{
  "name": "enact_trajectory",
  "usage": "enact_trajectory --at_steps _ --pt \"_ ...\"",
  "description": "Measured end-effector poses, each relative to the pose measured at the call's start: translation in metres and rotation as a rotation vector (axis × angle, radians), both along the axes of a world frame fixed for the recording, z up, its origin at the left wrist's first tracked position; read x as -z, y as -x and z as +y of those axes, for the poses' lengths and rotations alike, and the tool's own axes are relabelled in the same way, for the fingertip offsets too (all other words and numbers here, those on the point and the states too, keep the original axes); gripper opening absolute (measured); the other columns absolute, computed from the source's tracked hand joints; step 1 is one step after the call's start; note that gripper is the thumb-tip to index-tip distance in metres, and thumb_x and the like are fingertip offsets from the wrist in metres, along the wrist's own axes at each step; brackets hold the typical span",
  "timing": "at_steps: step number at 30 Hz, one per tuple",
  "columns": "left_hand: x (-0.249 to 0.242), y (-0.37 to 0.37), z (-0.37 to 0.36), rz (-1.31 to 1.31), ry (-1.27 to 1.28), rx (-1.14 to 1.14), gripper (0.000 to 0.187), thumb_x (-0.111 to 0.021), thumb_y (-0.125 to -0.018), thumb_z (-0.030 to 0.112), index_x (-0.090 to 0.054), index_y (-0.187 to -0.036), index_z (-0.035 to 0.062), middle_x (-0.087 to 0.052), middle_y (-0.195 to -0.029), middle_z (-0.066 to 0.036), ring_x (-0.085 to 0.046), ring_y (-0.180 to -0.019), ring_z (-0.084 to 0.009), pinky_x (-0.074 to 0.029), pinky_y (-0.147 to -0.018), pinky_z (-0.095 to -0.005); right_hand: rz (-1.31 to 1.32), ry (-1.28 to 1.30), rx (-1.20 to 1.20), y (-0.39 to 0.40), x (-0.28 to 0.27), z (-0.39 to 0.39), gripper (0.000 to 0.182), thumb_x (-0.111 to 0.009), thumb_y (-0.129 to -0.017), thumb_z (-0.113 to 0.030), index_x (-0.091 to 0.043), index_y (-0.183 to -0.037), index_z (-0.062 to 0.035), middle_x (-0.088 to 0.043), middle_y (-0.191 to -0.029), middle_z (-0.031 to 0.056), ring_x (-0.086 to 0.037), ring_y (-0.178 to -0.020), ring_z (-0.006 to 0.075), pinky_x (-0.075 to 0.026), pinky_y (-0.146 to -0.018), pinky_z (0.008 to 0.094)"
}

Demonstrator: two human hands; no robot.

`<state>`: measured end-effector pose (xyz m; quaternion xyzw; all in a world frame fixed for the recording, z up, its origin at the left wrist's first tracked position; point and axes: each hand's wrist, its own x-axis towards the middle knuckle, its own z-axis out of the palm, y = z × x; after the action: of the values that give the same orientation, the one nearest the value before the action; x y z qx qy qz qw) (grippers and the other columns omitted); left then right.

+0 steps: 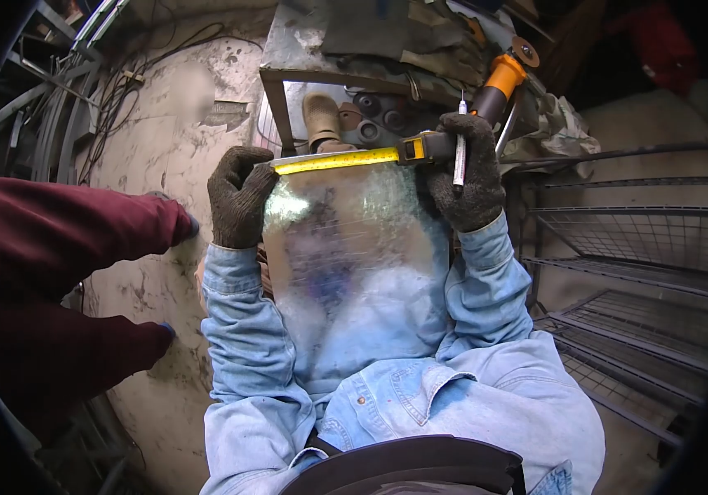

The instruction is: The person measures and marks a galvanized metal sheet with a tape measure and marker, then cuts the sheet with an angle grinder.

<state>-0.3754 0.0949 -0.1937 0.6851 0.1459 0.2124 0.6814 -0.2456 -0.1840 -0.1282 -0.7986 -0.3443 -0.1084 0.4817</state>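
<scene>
Both my hands wear dark knitted gloves. My left hand (238, 196) pinches the free end of a yellow tape measure (341, 160) at the far left corner of a scratched, shiny sheet (345, 272). The blade runs out along the sheet's far edge. My right hand (471, 177) is closed around the black and yellow case at the blade's other end. A white marker pen (459, 157) stands out between the fingers of the same hand. The sheet lies in front of my body, between my denim sleeves, with blurred reflections across it.
An orange angle grinder (504, 78) rests at the right of a metal workbench (296, 37). Dark wire racks (634, 247) stand on the right. Another person's maroon trouser legs (73, 239) are on the left, near cables (123, 91) and metal bars (49, 115).
</scene>
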Motion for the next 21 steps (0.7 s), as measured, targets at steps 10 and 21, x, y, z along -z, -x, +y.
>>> enact_trajectory --at_steps 10,21 --pt "0.001 -0.003 -0.003 0.018 0.12 0.003 0.02 -0.066 -0.09 0.012 -0.064 -0.104 -0.0029 -0.066 -0.093 -0.007 -0.059 -0.084 -0.0122 -0.049 -0.077 -0.0265 -0.164 0.028 0.036 0.006 -0.012 0.005 0.052 -0.063 -0.066 0.013 -0.052 -0.115 -0.003 -0.059 -0.105 0.0121 -0.067 -0.095 0.0257 -0.052 -0.09 0.0361" --pt "0.006 -0.007 -0.003 0.082 0.001 -0.046 0.014 -0.067 -0.088 0.009 -0.063 -0.098 -0.0005 -0.065 -0.088 -0.005 -0.058 -0.078 -0.0112 -0.049 -0.074 -0.0264 -0.024 0.054 0.044 0.003 -0.004 -0.004 0.063 -0.068 -0.064 0.007 -0.052 -0.124 -0.0039 -0.056 -0.113 0.015 -0.062 -0.103 0.0292 -0.049 -0.094 0.0382"
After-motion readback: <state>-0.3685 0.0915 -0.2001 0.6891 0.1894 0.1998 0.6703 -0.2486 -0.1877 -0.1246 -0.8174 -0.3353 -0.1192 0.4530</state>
